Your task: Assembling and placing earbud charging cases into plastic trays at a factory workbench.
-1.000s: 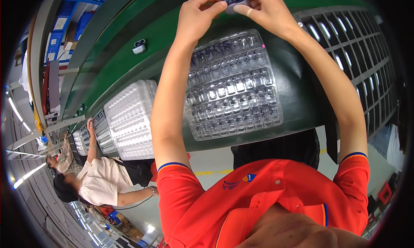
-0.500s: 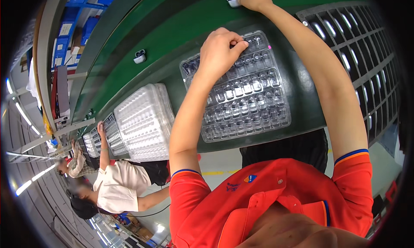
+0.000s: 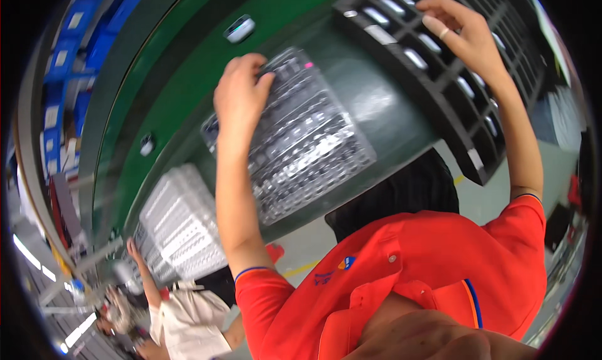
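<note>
Clear plastic formed the one pocketed tray [image 3: 342, 119] under and right of the left hand [image 3: 241, 87], its rows slanting up rightward in the head view. That hand's fingers curled by the tray's upper edge; whether they gripped anything could not be told. Just beyond lay one white case [image 3: 241, 31], long axis rising rightward, on the green surface [image 3: 282, 21]; a second white case [image 3: 147, 147] sat well left. The right hand [image 3: 427, 13], thumb and fingers parted, was over one black divided tray [image 3: 454, 132].
</note>
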Motion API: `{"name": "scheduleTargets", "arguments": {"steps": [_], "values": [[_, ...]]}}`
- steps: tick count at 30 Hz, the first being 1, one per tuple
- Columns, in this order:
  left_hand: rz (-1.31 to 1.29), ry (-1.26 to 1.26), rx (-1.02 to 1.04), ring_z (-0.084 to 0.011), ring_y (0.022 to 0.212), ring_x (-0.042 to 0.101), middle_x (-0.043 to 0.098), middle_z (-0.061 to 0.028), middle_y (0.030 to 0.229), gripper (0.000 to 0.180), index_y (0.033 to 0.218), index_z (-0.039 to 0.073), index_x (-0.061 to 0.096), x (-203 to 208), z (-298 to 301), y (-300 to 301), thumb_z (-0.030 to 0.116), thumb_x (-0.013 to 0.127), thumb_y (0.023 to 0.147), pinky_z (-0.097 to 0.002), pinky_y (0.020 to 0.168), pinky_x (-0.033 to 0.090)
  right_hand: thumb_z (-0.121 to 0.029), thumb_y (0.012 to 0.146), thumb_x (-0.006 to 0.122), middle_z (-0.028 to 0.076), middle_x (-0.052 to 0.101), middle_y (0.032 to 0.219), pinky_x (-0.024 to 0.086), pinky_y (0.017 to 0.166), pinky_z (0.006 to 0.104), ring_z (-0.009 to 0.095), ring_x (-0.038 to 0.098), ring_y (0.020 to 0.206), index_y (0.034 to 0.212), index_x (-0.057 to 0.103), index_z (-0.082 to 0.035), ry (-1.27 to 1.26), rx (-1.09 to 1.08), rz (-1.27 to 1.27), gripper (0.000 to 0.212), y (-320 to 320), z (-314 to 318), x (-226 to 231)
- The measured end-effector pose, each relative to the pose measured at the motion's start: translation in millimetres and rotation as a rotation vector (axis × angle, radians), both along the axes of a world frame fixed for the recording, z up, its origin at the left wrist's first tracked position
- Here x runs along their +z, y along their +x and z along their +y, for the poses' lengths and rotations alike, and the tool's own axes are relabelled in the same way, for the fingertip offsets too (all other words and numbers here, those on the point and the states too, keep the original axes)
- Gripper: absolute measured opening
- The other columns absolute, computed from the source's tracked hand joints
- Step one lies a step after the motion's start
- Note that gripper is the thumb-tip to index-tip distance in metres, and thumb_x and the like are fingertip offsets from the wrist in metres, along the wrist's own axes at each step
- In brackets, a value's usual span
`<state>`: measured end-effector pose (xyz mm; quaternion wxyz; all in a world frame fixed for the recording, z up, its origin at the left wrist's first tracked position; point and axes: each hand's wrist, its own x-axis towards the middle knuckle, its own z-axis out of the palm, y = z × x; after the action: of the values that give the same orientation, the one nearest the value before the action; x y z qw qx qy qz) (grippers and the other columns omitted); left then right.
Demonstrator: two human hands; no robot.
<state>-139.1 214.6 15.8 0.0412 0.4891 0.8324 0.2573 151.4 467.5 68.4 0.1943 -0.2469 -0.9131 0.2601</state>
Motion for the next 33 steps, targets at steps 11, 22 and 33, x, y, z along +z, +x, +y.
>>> {"name": "scheduleTargets", "arguments": {"steps": [11, 22, 33], "values": [[-0.506, 0.703, 0.156, -0.0064, 0.076, 0.059, 0.068, 0.0006, 0.087, 0.015, 0.100, 0.001, 0.071, 30.7, 14.6, -10.2, 0.016, 0.068, 0.095, -0.0212, 0.069, 0.047, -0.009, 0.089, 0.064, 0.014, 0.069, 0.099, 0.054, 0.074, 0.0359, 0.028, 0.067, 0.085, 0.112, 0.067, -0.002, 0.272, 0.040, -0.149, 0.024, 45.2, -37.1, -28.8], [-0.060, 0.477, -0.534, -0.0347, 0.113, 0.054, 0.059, -0.0139, 0.116, 0.036, 0.112, 0.006, 0.066, -3.1, 88.5, 149.3, 0.014, 0.075, 0.078, -0.0406, 0.097, 0.046, -0.012, 0.085, 0.058, 0.019, 0.069, 0.097, 0.051, 0.081, 0.0456, 0.036, 0.067, 0.093, 0.128, 0.059, -0.006, 0.048, 0.235, -0.360, 0.043, 11.8, 2.4, -50.4], [-0.055, 0.240, -0.026, -0.0301, 0.101, 0.065, 0.070, -0.0114, 0.106, 0.016, 0.100, 0.007, 0.075, 0.6, 2.6, 1.8, 0.010, 0.065, 0.087, -0.0384, 0.088, 0.051, -0.018, 0.088, 0.069, 0.005, 0.068, 0.089, 0.048, 0.080, 0.0289, 0.012, 0.062, 0.084, 0.125, 0.060, -0.006, -0.344, 0.129, -0.232, 0.040, 11.6, 5.1, -54.5]]}}
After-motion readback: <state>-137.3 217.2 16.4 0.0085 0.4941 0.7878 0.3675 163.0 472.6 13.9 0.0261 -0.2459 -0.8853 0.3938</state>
